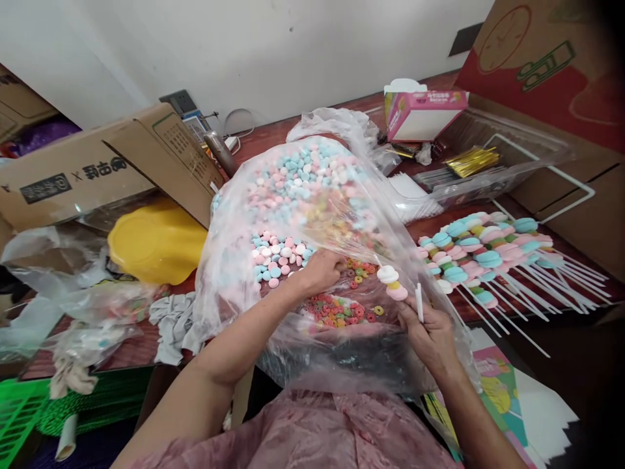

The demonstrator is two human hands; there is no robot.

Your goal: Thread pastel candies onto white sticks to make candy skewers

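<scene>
A big clear plastic bag (229, 260) lies open in front of me, filled with pink, white and blue marshmallow discs (297, 176) and coloured ring candies (336, 309). My left hand (319, 270) reaches inside the bag, fingers curled down among the discs and rings; whether it holds a piece is hidden. My right hand (430, 329) grips a white stick (418, 301) at the bag's right edge. The stick carries a white, a yellow and a pink piece (393, 283) near its top.
A pile of finished candy skewers (483, 251) lies at right. Behind stand a pink box (422, 114), gold twist ties (471, 159) in a clear tray, cardboard boxes (97, 166) and a yellow bowl (156, 241). A green basket (19, 410) sits at lower left.
</scene>
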